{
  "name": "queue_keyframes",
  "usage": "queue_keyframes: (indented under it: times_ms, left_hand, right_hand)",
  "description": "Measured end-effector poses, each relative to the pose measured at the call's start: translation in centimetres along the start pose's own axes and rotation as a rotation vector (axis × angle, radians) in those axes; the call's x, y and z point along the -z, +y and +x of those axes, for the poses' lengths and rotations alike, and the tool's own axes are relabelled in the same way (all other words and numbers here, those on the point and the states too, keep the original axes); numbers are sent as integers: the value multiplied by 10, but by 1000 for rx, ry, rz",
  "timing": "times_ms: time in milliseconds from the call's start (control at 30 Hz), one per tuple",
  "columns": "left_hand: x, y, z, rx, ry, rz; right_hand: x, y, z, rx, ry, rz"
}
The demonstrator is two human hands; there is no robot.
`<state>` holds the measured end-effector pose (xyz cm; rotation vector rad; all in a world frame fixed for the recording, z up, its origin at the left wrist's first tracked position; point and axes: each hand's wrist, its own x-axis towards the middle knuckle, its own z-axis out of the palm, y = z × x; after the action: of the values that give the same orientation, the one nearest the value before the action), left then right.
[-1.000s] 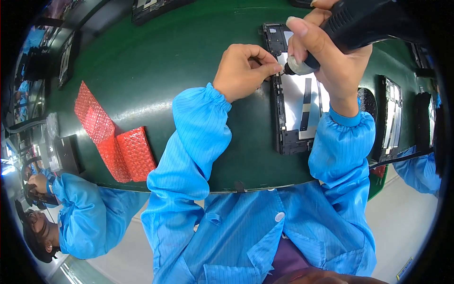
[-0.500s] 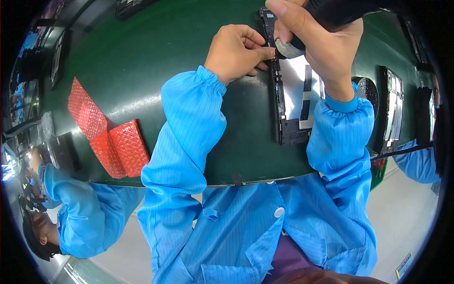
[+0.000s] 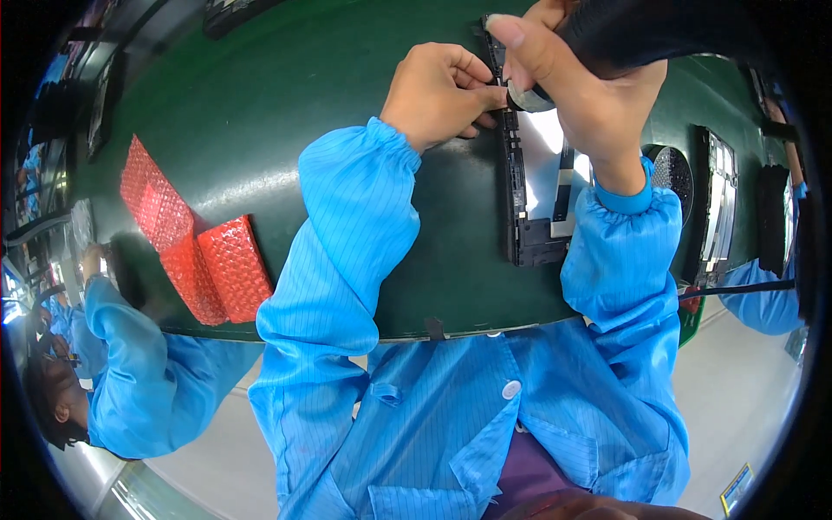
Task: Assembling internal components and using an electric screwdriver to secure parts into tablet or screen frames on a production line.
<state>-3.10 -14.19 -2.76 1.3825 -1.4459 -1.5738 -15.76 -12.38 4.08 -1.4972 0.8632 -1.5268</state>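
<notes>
A flat device chassis (image 3: 539, 246), black-framed with a silvery middle panel, lies on the green table to the right of centre. My right hand (image 3: 607, 108) grips a thick black electric screwdriver (image 3: 663, 30) by its body. Its pale rounded nose (image 3: 530, 100) points down at the chassis's left edge. Beside that nose, my left hand (image 3: 438, 95) has thumb and forefinger pinched together at the same edge. Whatever lies between those fingertips is too small to make out. My right hand and the screwdriver cover the upper part of the chassis.
Red bubble wrap (image 3: 230, 269) sits on the left of the green table (image 3: 260, 113). To the right are a round black mesh-topped object (image 3: 672, 178) and another similar chassis (image 3: 716, 204). A co-worker in a blue smock (image 3: 156, 390) is at the far left.
Both hands stay at the chassis's left edge, the screwdriver's nose only slightly lower. The co-worker at the left has shifted their arm and head.
</notes>
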Motion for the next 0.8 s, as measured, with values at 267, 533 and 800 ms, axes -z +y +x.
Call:
queue_keyframes:
  times_ms: [267,533,800]
  left_hand:
    - [-5,4,5,-73,-7,-12]
    - [0,8,-3,74,-6,-6]
    - [-4,13,-6,81,34,57]
  right_hand:
    - [-5,42,13,373,12,364]
    - [99,-22,-1,325,-79,-267]
    - [189,-25,-55,180,413,-95]
